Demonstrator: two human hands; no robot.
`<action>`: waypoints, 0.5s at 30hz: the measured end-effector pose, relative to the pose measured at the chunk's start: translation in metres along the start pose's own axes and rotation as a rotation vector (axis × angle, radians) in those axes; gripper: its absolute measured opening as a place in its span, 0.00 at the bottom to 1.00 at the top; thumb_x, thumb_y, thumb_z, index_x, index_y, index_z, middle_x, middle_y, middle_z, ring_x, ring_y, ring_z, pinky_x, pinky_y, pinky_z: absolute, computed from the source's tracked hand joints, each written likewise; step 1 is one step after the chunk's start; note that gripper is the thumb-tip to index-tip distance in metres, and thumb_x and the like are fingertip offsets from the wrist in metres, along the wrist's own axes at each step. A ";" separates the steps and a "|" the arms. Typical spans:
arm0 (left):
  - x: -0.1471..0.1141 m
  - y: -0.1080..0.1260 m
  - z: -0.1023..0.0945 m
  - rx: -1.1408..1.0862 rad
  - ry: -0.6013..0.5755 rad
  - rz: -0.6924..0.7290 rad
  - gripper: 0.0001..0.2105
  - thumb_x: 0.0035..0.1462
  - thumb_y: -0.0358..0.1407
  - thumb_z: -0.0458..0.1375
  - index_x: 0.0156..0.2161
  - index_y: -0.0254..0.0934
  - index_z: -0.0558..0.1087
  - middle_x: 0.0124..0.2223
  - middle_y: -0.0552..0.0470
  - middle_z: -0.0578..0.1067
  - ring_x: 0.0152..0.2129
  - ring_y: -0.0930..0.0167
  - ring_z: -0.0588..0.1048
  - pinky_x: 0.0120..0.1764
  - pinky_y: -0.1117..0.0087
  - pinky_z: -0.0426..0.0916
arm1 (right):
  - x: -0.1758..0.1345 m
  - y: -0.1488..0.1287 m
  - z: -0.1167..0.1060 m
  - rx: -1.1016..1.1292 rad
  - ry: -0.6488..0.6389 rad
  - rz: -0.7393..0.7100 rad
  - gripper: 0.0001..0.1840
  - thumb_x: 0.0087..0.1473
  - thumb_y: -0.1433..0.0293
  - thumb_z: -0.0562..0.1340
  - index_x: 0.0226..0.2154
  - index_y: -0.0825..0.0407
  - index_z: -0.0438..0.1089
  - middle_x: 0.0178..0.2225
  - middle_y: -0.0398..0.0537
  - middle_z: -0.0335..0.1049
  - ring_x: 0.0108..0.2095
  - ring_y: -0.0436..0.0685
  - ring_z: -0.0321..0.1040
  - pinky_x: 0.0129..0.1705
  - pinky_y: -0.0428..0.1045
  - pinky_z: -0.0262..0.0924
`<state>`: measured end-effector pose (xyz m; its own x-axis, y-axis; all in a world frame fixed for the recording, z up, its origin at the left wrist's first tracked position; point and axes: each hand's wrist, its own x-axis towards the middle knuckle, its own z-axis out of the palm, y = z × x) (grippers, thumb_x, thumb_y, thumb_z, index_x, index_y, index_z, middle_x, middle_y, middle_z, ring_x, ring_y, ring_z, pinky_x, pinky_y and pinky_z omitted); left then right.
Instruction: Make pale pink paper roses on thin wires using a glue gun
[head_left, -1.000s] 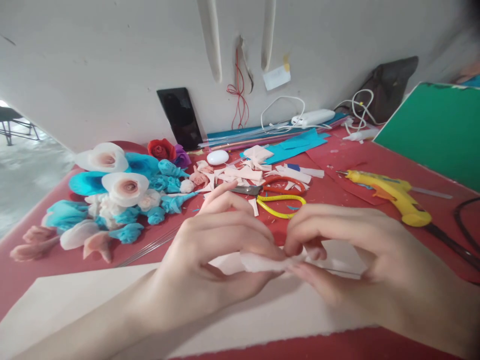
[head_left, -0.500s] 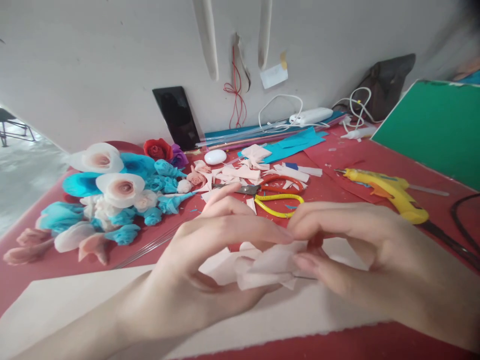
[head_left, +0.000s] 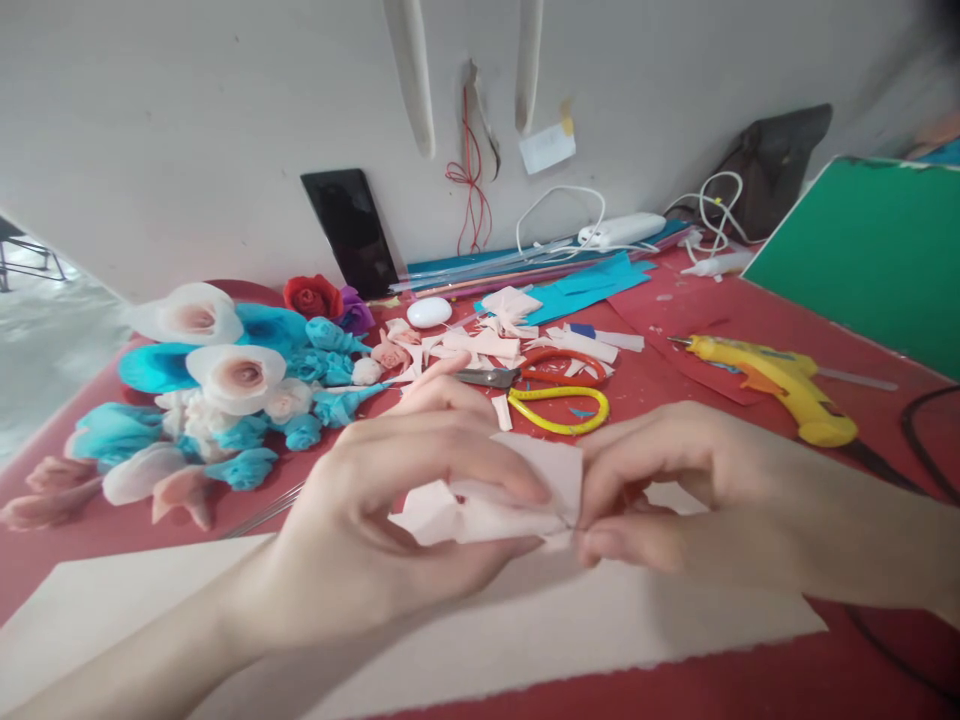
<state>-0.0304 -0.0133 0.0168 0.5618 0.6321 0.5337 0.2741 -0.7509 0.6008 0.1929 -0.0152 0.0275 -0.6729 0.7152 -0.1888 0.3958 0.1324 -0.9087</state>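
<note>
Pale pink crepe paper petals form a loose paper flower in front of me, above a pale paper sheet. My left hand is closed around the flower, with fingers over its top and the thumb below. At the flower's base, my right hand pinches the gathered paper between thumb and fingers. One squarish petal stands up between the two hands. The right fingertips partly hide where the petals meet. Beyond the hands lie scissors with one red and one yellow handle.
Finished paper flowers in blue, white and pink cluster at the left. Pink scraps lie behind the scissors. A yellow glue gun rests at the right, near a green board. A black phone leans on the wall.
The squarish petal now stands upright between my hands. My right fingers have shifted slightly left and closed at the flower's base. The left fingers have moved a little off the right hand.
</note>
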 end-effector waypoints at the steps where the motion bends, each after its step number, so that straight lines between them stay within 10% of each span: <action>1: 0.001 -0.002 -0.003 -0.009 0.012 -0.003 0.13 0.45 0.22 0.61 0.35 0.41 0.70 0.30 0.58 0.75 0.33 0.71 0.70 0.41 0.67 0.66 | 0.002 -0.002 -0.004 -0.013 -0.002 0.008 0.09 0.53 0.63 0.61 0.27 0.49 0.73 0.27 0.39 0.68 0.29 0.47 0.64 0.27 0.40 0.56; 9: 0.008 -0.033 -0.025 0.075 0.128 -0.076 0.11 0.46 0.21 0.62 0.34 0.38 0.73 0.32 0.58 0.76 0.35 0.74 0.70 0.54 0.65 0.58 | 0.018 0.017 -0.048 -0.375 0.219 0.054 0.11 0.52 0.60 0.60 0.27 0.48 0.74 0.27 0.40 0.69 0.27 0.48 0.63 0.27 0.43 0.56; 15: 0.008 -0.043 -0.029 0.032 0.296 -0.291 0.04 0.48 0.27 0.62 0.32 0.34 0.73 0.34 0.55 0.74 0.37 0.71 0.72 0.42 0.68 0.67 | 0.022 0.038 -0.064 -0.457 0.340 0.130 0.09 0.50 0.65 0.61 0.31 0.50 0.75 0.31 0.43 0.72 0.32 0.55 0.69 0.33 0.47 0.61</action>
<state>-0.0606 0.0297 0.0122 0.2097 0.8430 0.4954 0.4151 -0.5355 0.7355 0.2335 0.0494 0.0130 -0.3921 0.9155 -0.0898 0.7422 0.2572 -0.6189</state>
